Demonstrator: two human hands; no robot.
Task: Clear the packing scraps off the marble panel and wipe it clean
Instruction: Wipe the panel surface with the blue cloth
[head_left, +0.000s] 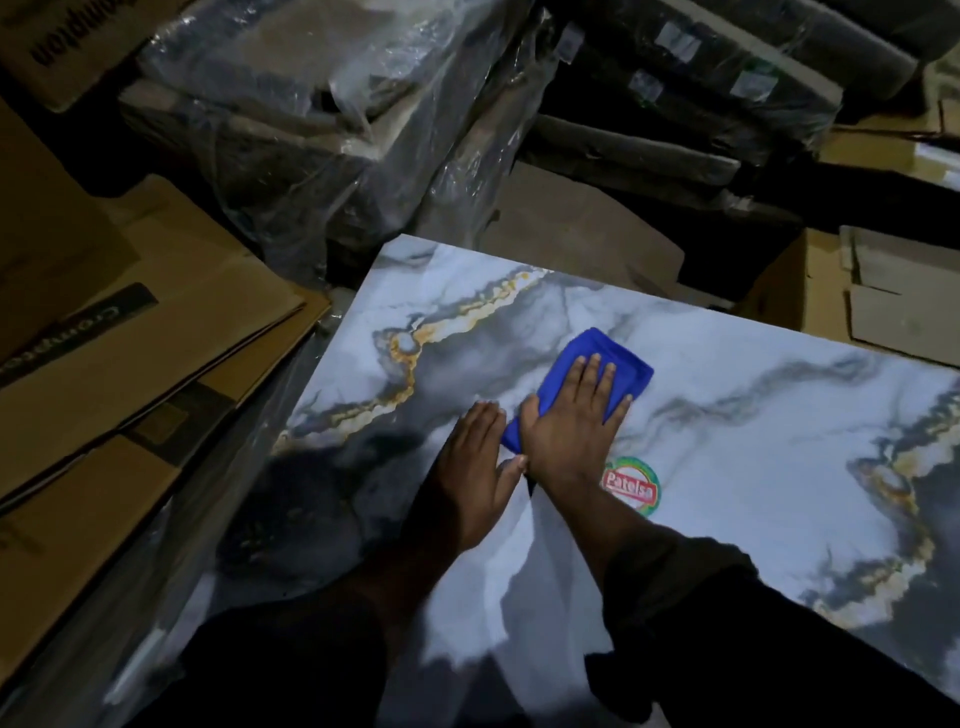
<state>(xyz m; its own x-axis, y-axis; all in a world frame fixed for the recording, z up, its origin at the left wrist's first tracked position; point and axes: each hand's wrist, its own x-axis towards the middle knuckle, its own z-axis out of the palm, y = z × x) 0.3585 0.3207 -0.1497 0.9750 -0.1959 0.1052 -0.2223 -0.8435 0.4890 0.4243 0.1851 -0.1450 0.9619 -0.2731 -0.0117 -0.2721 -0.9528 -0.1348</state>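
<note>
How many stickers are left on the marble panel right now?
1. A round red-and-green sticker sits on the marble panel, just right of the right wrist, near the right hand pressing the blue cloth. Arms and cloth cover some surface, so others could be hidden.

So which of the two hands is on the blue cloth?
The right hand, fingers spread flat on the blue cloth. The left hand rests on bare marble panel beside it.

Your right hand (571, 415) covers much of the folded blue cloth (618, 358). The white, grey and gold veined marble panel (727, 415) runs off the right edge. Your forearm hides part of its round red-and-green sticker (634, 486).
</note>
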